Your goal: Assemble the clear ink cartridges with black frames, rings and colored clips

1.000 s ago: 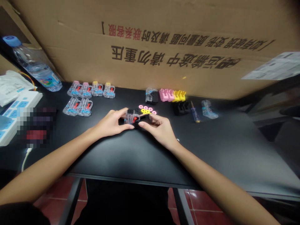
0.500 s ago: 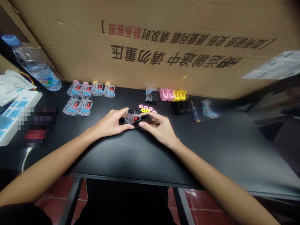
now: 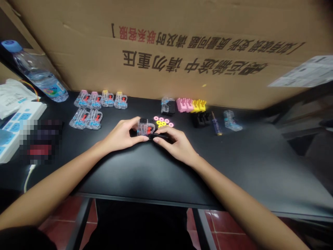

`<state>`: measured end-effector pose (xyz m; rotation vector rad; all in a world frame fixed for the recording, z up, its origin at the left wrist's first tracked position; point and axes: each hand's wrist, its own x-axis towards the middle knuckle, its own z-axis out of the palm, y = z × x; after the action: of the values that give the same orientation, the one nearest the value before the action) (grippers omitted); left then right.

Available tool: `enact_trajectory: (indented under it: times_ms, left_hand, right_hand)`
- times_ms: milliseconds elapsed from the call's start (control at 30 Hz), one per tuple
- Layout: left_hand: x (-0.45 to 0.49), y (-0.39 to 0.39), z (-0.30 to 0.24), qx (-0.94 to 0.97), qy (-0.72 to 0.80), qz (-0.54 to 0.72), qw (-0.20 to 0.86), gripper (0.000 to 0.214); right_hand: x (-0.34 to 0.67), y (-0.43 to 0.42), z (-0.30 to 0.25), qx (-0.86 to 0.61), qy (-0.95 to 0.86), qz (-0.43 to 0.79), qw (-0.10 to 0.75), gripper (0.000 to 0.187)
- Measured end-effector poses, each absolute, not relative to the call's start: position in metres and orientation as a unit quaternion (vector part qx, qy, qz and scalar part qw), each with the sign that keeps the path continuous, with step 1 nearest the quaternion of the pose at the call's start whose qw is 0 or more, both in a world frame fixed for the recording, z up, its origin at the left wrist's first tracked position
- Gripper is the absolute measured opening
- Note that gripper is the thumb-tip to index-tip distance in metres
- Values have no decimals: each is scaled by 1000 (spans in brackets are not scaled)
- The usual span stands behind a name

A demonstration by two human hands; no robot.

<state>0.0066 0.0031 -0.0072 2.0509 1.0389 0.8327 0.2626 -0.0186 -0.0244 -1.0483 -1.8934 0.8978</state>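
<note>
Between my hands is a small clear plastic unit [image 3: 143, 128], shaped like a toy water gun, with a black top, a red trigger-like part and a loop at its right. My left hand [image 3: 125, 133] grips it from the left, with thumb and fingers closed on its side. My right hand [image 3: 177, 141] pinches a dark, flat black part [image 3: 155, 135] against its lower right; the fingers partly hide this part. Just behind the hands lie pink rings [image 3: 161, 119] and yellow rings [image 3: 163, 123].
Several similar clear units [image 3: 94, 118] with red parts stand back left. Behind the rings are a clear-and-black unit [image 3: 168, 106], pink pieces [image 3: 185, 105], yellow pieces [image 3: 199, 105] and black pieces [image 3: 201, 119]. A screwdriver [image 3: 216, 125], a clear piece [image 3: 232, 121], a water bottle [image 3: 43, 74] and a power strip [image 3: 19, 128] also lie around.
The black part at my right fingers has tilted lower and flatter against the clear unit. The unit has shifted slightly left and up, and both hands remain on the pieces.
</note>
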Motion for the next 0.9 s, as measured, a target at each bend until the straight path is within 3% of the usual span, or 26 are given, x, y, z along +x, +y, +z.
enact_trajectory:
  times_ms: [533,900]
  left_hand:
    - [1,7,-6,817,361,300,336,31]
    - [-11,14,0,833,307,221,404,24]
  right_hand:
    - [270,-13,-20,-354,-792,339,365,22]
    - [281,-11,-14,-326,-820,333,333,21]
